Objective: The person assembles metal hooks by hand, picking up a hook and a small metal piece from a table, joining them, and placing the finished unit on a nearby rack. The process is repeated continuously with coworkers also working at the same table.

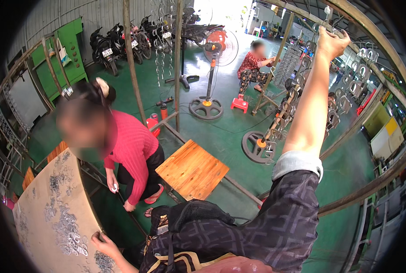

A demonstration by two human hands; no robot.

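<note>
My right arm, in a dark patterned sleeve with a light rolled cuff, is stretched up. Its hand (332,44) is at an overhead bar (369,61) of a metal frame, fingers bent at the bar. What they grip is too small to make out. Chains of linked metal rings (344,100) hang below the bar. Low on the left, my left hand (105,245) rests at the edge of a tan tabletop (37,204), fingers apart and holding nothing. Beside it lie many small curved metal pieces (69,232), in loose heaps.
A person in a red sweater (132,141) bends beside the table, holding a small white thing. A wooden board (194,168) lies on the frame before me. Standing fans (207,100), motorbikes (105,50), a green cabinet (60,63) and another seated person (253,68) are farther off.
</note>
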